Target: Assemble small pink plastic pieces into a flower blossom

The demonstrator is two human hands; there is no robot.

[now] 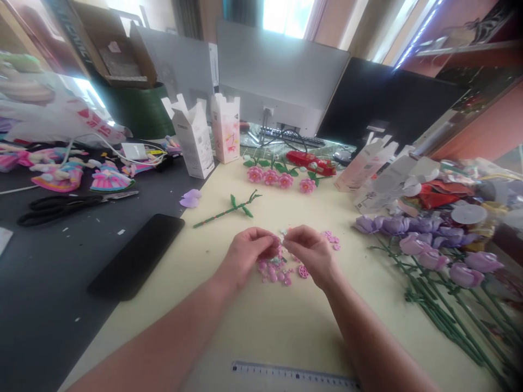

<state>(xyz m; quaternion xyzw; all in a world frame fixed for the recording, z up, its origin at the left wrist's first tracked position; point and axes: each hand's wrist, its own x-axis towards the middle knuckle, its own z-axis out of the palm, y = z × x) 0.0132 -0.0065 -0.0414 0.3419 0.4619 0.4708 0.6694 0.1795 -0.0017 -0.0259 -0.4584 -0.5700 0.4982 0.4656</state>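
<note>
My left hand (254,247) and my right hand (308,247) meet fingertip to fingertip over the middle of the pale tabletop. Closed in a pinch, the left fingers have a small pink piece (279,246) at their tips. The right thumb and fingers are also pinched together, but whatever they grip is too small to make out. Beneath and between the hands lies a pile of small pink plastic pieces (274,272), with a round openwork pink piece (303,271) beside it. More pink pieces (332,239) sit right of my right hand. A green toy stem (226,212) with leaves lies behind my left hand.
Finished pink flowers (270,177) lie at the back, near white boxes (194,141). Purple toy roses (429,253) with long stems fill the right side. On the left are a black phone (137,258) and scissors (61,207). A ruler (294,375) lies at the front.
</note>
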